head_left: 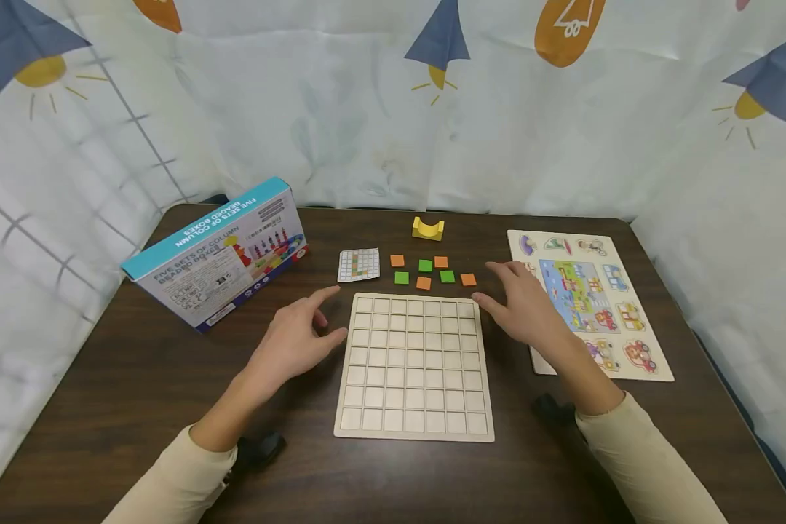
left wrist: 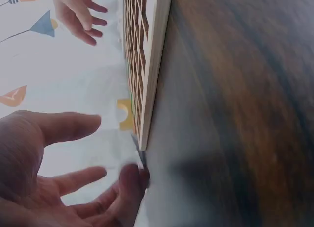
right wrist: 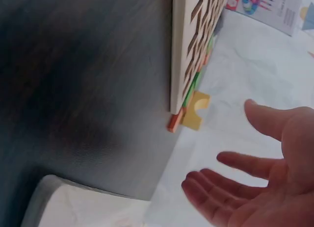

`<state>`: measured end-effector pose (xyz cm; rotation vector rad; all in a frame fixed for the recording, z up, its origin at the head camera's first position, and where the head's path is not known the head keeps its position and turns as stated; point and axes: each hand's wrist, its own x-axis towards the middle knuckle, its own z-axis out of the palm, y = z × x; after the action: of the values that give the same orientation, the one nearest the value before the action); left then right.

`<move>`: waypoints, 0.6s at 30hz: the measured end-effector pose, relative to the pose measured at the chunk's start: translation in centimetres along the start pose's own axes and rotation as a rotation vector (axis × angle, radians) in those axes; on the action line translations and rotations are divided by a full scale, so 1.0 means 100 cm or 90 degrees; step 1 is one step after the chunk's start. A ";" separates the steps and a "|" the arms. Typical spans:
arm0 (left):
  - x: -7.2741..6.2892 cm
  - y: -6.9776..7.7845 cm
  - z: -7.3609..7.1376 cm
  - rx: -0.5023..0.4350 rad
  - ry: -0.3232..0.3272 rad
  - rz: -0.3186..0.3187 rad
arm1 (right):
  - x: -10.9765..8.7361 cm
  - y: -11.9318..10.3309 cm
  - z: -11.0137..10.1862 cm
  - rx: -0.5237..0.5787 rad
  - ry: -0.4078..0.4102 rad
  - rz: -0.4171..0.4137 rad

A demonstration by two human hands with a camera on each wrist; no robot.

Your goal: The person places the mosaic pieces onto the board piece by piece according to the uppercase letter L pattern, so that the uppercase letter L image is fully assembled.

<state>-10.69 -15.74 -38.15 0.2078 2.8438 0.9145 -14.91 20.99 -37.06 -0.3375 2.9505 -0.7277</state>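
A pale wooden grid board [head_left: 414, 369] with rows of square recesses lies flat on the table. Beside its upper left corner is my left hand [head_left: 295, 338], thumb and fingers spread and holding nothing. My right hand [head_left: 520, 306] hovers by the board's upper right corner, its fingers loosely extended with nothing between them. Past the board's far edge lie several small square tiles, among them an orange tile [head_left: 468, 279] and a green tile [head_left: 426, 265]. To their left is a small card [head_left: 359, 265] printed with a coloured grid.
A yellow block [head_left: 428, 229] with a curved notch sits behind the tiles. On the left a cardboard box [head_left: 223, 255] stands upright. A picture puzzle board [head_left: 629, 291] lies at right, partly under my right forearm. White printed cloth [head_left: 367, 109] hangs behind the table.
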 end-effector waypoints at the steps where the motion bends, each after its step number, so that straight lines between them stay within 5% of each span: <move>1: 0.001 -0.001 0.000 -0.019 -0.018 -0.006 | 0.003 0.001 0.000 0.004 -0.003 -0.004; 9: 0.013 0.001 0.007 -0.138 -0.134 -0.069 | 0.027 0.009 0.002 0.021 -0.042 -0.025; 18: 0.023 -0.002 0.014 -0.150 -0.143 -0.077 | 0.050 0.018 0.005 0.025 -0.057 -0.042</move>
<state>-12.73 -14.73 -39.62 0.1011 2.4911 1.1118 -20.01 21.18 -38.46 -0.4533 2.8499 -0.7558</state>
